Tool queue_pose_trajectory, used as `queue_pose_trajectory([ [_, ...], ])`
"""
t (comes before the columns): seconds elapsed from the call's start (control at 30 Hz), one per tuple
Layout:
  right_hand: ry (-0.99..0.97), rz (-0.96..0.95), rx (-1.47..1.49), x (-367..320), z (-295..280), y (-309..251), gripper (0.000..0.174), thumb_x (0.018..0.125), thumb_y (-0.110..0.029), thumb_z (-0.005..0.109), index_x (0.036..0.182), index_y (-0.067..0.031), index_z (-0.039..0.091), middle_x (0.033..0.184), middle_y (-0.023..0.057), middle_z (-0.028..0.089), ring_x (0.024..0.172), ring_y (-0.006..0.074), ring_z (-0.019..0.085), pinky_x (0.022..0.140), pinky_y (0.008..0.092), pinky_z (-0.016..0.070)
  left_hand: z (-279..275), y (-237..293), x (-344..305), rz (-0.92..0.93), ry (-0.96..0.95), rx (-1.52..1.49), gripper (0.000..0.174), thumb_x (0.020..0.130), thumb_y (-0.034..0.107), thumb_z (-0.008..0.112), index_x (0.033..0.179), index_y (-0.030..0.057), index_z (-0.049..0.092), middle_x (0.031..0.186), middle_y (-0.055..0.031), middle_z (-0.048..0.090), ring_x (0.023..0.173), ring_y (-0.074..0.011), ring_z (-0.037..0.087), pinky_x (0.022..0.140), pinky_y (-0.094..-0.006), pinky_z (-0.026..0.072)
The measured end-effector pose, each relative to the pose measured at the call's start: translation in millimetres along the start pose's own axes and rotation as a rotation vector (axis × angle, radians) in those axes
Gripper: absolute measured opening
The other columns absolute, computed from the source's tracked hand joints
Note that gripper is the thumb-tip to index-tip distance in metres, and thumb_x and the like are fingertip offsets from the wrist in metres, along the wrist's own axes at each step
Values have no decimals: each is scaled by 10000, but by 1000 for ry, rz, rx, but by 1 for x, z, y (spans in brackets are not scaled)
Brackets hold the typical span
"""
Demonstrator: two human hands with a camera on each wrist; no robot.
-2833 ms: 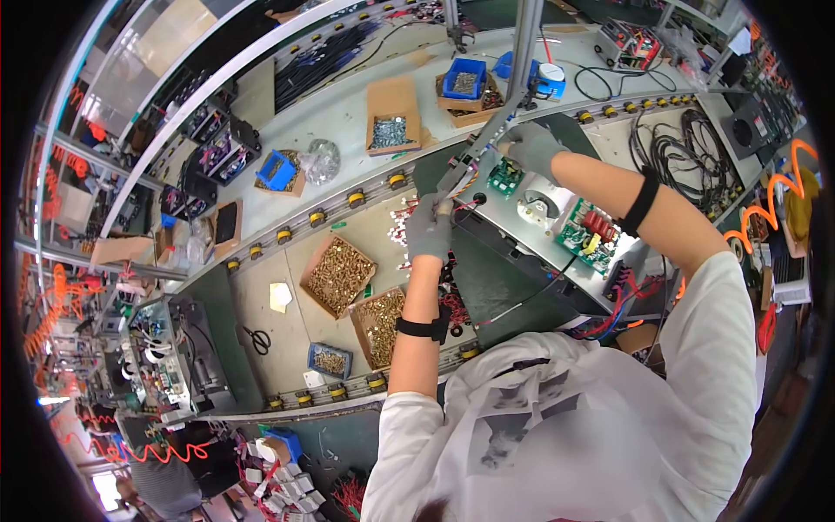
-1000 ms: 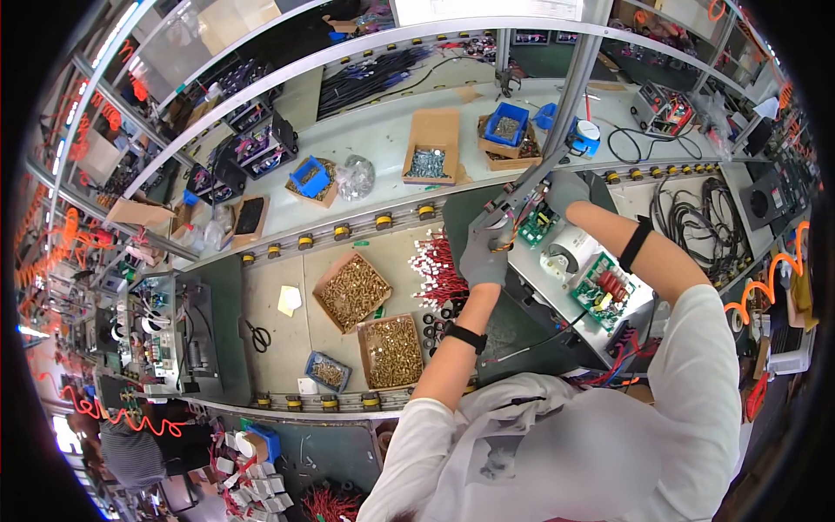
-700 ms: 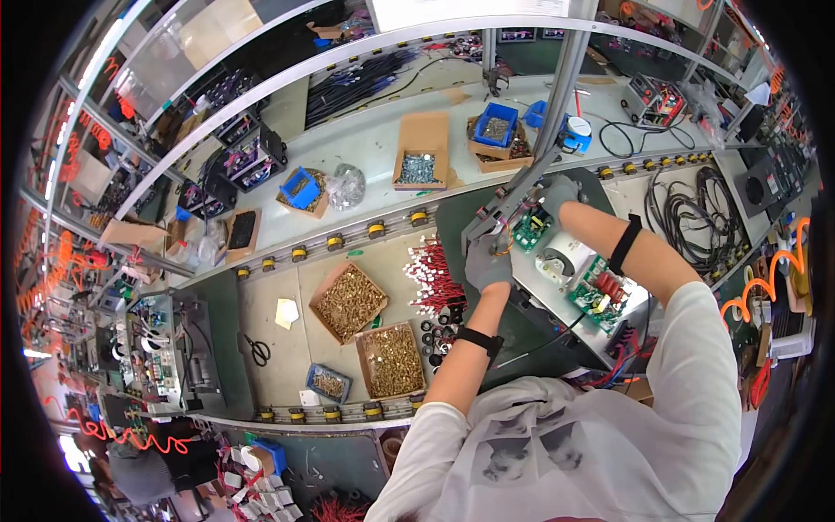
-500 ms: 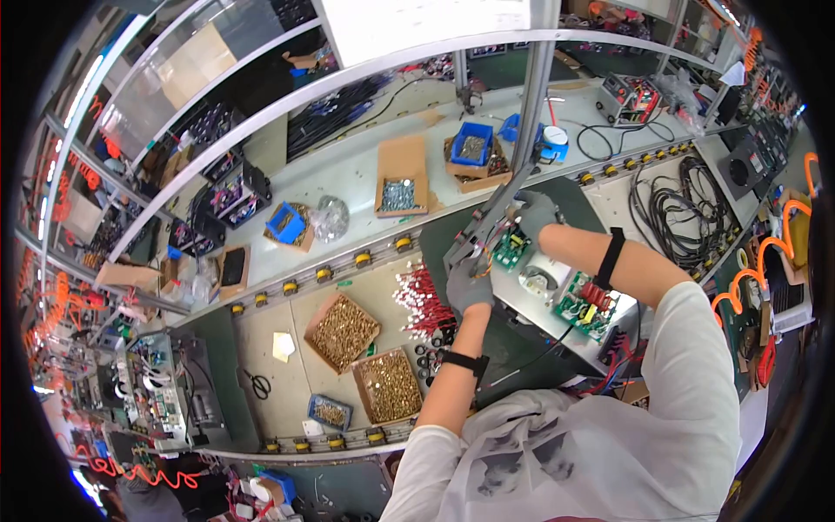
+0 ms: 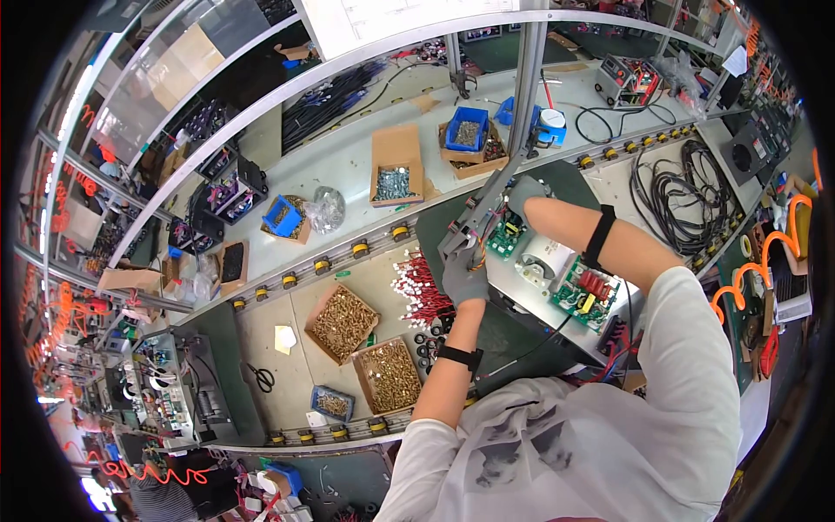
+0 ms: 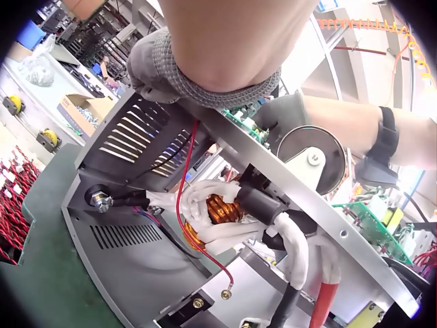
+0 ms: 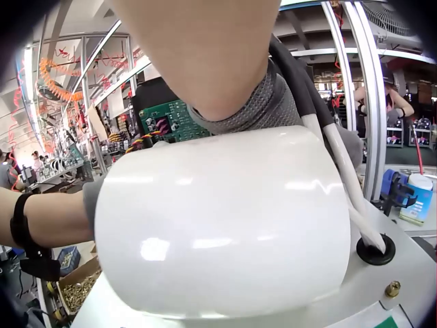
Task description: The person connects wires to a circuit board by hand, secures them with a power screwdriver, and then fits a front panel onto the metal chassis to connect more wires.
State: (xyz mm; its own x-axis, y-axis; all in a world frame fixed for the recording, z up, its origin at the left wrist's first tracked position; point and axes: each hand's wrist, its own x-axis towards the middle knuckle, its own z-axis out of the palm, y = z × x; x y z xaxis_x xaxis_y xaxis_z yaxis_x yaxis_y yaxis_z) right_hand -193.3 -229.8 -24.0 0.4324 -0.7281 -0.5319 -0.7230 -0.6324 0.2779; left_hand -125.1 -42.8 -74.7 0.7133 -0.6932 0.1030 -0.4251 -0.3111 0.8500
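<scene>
A grey-gloved left hand (image 5: 465,280) holds the near-left end of a dark metal panel (image 5: 470,222). The left wrist view shows that glove (image 6: 147,72) over the top edge of the slotted grey casing (image 6: 133,137). My gloved right hand (image 5: 528,189) is at the panel's far end, beside a green circuit board (image 5: 506,239); its fingers are hidden, and I cannot tell their grip. Between the arms, a white cylinder (image 7: 225,219) is mounted on the metal chassis (image 5: 544,326). Below the chassis, a copper coil (image 6: 225,210) and thick white-sleeved cables (image 6: 297,253) show.
Red wires with white connectors (image 5: 417,287) lie left of the chassis. Cartons of brass fittings (image 5: 344,324), a small blue bin (image 5: 332,404) and scissors (image 5: 261,378) are farther left. A metal post (image 5: 526,87) rises behind the panel. Black cables (image 5: 687,191) lie at right.
The head view has shifted. My left hand has moved right with the panel end, uncovering more of the red wires. The right hand stays around the panel's far end.
</scene>
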Motion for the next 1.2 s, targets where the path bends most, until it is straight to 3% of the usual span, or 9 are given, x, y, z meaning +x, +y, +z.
queue_pose_trajectory([
  [0.07, 326, 574, 1026, -3, 7, -10, 230, 783, -182, 639, 985, -76, 666, 902, 138, 671, 807, 254, 657, 735, 340, 505, 0, 0, 0, 6, 2, -32, 280, 667, 87, 706, 946, 82, 680, 950, -114, 625, 850, -280, 612, 752, -331, 481],
  [0.3, 208, 241, 1550, 27, 33, 2, 175, 800, -110, 602, 930, -15, 670, 848, 148, 669, 775, 226, 654, 703, 325, 494, -1, 0, 0, -16, -5, -15, 304, 643, 97, 737, 941, 80, 680, 946, -117, 625, 849, -280, 612, 749, -333, 482],
  [0.4, 385, -30, 1104, 13, 36, 8, 172, 806, -98, 582, 922, -11, 675, 840, 165, 666, 800, 245, 652, 719, 349, 489, 1, 1, -2, 2, 19, -65, 306, 642, 109, 741, 941, 85, 682, 938, -120, 625, 845, -286, 612, 750, -339, 484],
  [0.47, 260, 91, 1346, -11, 9, 7, 238, 775, -164, 625, 948, -8, 672, 901, 176, 666, 855, 278, 647, 749, 355, 489, -2, 4, 0, -2, 19, -17, 297, 650, 116, 737, 940, 84, 682, 925, -125, 625, 830, -289, 611, 743, -344, 484],
  [0.67, 138, 176, 943, 4, 0, 19, 493, 607, -355, 760, 976, -36, 682, 965, 156, 668, 887, 252, 652, 780, 335, 504, 5, -7, 4, 85, 64, -56, 236, 667, 76, 706, 901, 54, 684, 817, -118, 634, 770, -274, 607, 707, -339, 480],
  [0.87, 34, 203, 784, -2, -17, 17, 684, 584, -400, 791, 1091, 21, 610, 1081, 166, 631, 944, 276, 631, 802, 362, 506, 2, -9, 6, -173, -1, -49, 235, 684, 135, 700, 918, 115, 699, 903, -113, 639, 788, -277, 618, 705, -338, 479],
  [1.03, 33, 128, 735, -8, -25, 20, 675, 609, -442, 781, 1084, 8, 619, 1087, 156, 630, 962, 267, 622, 820, 352, 498, -68, 68, -13, 229, -146, 329, 219, 708, 265, 701, 869, 116, 689, 1045, -135, 604, 856, -293, 599, 733, -377, 475],
  [1.13, 28, 158, 787, -5, -16, 20, 662, 616, -476, 762, 1081, -21, 635, 1088, 136, 633, 957, 269, 622, 824, 352, 497, -91, 102, -13, 369, 12, 373, 253, 739, 300, 663, 936, 141, 673, 1097, -128, 589, 910, -302, 590, 756, -384, 472],
  [1.2, 12, 194, 942, -8, -23, 19, 602, 539, -244, 842, 1017, 61, 640, 1049, 167, 639, 952, 264, 617, 831, 350, 473, -82, 113, 11, 458, 188, 259, 331, 772, 326, 626, 1030, 120, 664, 992, -142, 631, 883, -324, 608, 744, -405, 488],
])
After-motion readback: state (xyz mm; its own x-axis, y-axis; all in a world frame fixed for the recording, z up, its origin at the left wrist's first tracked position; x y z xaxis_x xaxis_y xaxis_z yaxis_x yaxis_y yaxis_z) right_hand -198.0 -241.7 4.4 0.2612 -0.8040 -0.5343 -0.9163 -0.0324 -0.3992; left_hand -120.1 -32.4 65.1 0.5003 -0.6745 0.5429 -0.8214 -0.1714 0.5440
